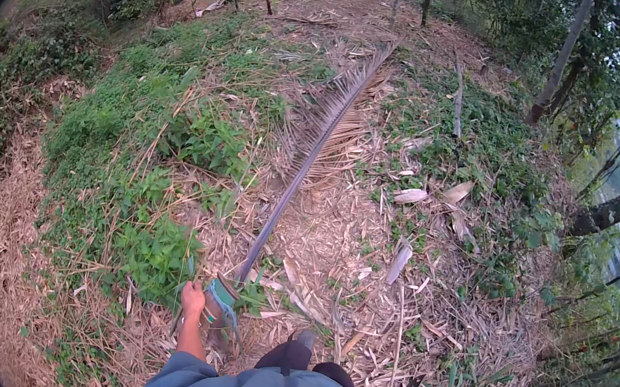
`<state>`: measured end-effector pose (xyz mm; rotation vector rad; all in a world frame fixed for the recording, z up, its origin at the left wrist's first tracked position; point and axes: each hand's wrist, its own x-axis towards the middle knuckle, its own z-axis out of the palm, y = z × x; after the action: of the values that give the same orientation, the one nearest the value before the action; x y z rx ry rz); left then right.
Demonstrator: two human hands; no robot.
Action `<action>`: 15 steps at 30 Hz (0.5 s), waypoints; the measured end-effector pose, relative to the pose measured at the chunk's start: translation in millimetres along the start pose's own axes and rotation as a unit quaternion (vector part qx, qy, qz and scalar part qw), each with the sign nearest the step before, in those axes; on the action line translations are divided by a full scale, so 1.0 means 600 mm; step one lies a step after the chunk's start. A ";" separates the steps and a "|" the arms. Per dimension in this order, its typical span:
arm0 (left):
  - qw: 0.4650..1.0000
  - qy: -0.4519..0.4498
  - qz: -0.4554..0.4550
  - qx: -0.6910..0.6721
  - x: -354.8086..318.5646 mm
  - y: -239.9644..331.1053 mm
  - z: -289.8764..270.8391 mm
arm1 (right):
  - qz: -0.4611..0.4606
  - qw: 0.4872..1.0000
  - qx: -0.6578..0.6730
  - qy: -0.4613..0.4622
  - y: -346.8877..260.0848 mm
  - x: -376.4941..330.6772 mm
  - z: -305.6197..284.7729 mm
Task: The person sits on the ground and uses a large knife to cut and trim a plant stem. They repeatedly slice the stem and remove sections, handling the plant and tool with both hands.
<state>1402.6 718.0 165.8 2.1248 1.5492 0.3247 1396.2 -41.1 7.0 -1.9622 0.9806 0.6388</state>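
A dry frond (pixel 319 144) lies lengthwise through the middle, its tip pointing far. To its right are pale husks (pixel 399 263) and, farther, a grey stick (pixel 458 99) among weeds (pixel 491 127). Slim trunks (pixel 427 1) stand far off; a leaning tree (pixel 563 58) rises far right. Brown litter (pixel 1 215) covers the left edge.

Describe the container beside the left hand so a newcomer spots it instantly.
Start at the long, dry palm frond lying along the middle ground. Follow its bare stalk to the near end, where the container is just right of the left hand. Its blue-green rim sets it apart from the tan litter and green leaves nearby.
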 end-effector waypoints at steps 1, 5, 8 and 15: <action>1.000 -0.011 -0.001 0.009 0.035 0.051 0.019 | 0.004 0.999 0.035 0.013 -0.077 -0.013 0.009; 0.996 -0.048 0.032 0.071 0.178 0.290 0.082 | 0.001 0.985 0.170 0.019 -0.312 -0.030 0.034; 0.995 -0.047 0.056 0.074 0.255 0.503 0.135 | 0.029 0.979 0.186 0.076 -0.433 0.054 0.067; 0.993 0.013 0.047 0.109 0.489 0.696 0.298 | 0.026 0.982 0.184 0.042 -0.656 0.459 0.210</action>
<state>1925.6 850.5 201.1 2.3759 1.5635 0.2243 1866.3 93.6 -80.6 -1.6513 1.1161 0.3733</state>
